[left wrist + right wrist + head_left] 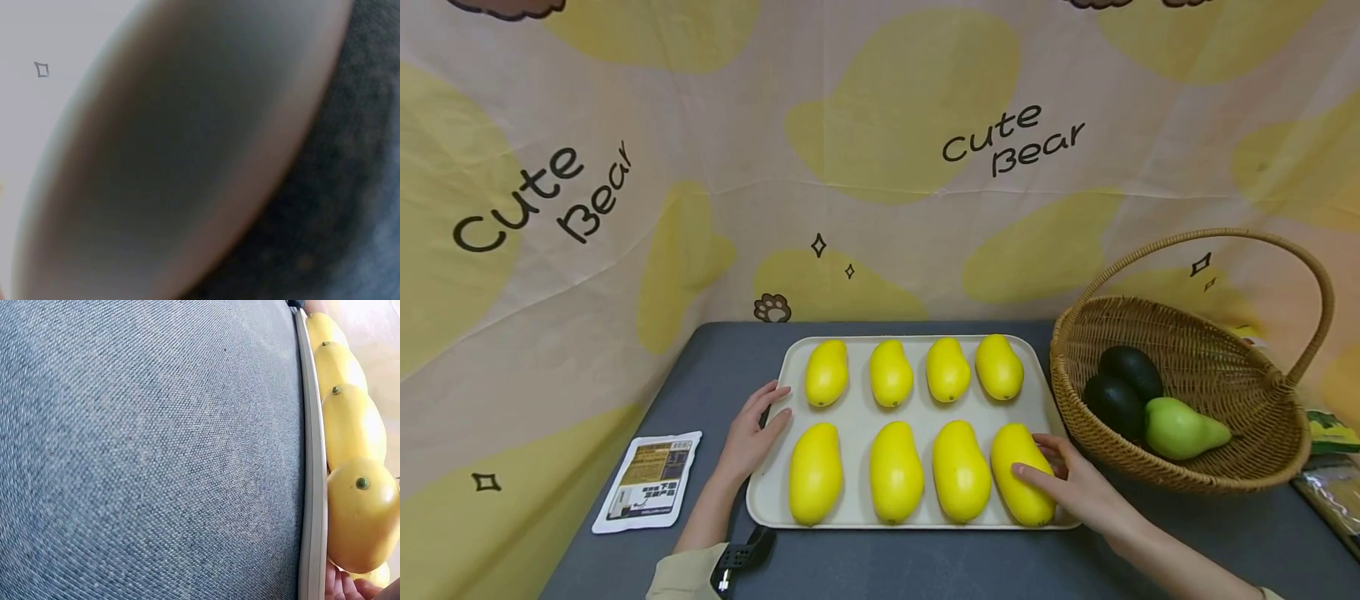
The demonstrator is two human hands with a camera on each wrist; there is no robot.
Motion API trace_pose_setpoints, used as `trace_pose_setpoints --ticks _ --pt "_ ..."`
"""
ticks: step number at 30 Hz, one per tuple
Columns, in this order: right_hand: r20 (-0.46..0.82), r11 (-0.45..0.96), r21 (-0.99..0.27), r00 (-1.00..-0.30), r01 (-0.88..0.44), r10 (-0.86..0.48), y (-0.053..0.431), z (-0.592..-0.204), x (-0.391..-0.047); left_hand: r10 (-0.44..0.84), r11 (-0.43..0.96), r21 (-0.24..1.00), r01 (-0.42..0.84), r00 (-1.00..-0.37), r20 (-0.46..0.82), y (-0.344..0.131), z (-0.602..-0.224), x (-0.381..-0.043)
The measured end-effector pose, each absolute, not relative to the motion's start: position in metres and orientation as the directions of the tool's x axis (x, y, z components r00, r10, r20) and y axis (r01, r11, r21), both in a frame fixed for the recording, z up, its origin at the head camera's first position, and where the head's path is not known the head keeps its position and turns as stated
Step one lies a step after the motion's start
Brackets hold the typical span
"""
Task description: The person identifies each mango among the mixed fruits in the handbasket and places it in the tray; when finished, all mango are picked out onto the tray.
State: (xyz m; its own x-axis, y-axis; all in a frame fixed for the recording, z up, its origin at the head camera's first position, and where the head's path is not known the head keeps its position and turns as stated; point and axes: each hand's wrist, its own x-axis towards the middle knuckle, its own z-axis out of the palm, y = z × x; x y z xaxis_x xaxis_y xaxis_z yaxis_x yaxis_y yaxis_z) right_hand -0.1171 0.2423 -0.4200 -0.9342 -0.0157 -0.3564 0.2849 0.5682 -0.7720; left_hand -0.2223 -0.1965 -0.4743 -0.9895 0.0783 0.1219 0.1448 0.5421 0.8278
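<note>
A pale tray [857,414] on the table carries several yellow mangoes in two rows, back and front. My right hand [1078,487] grips the mango [1017,471] at the right end of the front row, thumb on its top and fingers along its right side. That mango lies on the tray, leaning slightly. In the right wrist view, the fingertips [340,584] show below the nearest mango [362,519]. At the tray's left edge, my left hand [752,433] rests with loosely extended fingers against the rim. The left wrist view is mostly blocked by a blurred shape.
Right of the tray stands a wicker basket [1187,471] with a tall handle, holding two dark avocados [1123,392] and a green pear [1183,427]. A white packet [649,482] lies at the left. Other packages [1333,471] sit at the far right. A printed cloth [880,217] hangs behind.
</note>
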Motion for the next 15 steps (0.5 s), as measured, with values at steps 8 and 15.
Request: trace_pose_setpoints --ticks 8,15 --pt "-0.346 0.559 -0.783 -0.938 0.273 -0.027 0.2423 -0.4199 -0.1158 0.076 0.543 0.827 0.143 -0.990 0.121 -0.1970 -0.4753 -0.2219" --pt "-0.317 0.596 -0.776 -0.945 0.207 -0.085 0.2433 -0.4139 -0.1074 0.069 0.545 0.828 0.130 -0.992 0.110 -0.1960 -0.4751 -0.2213"
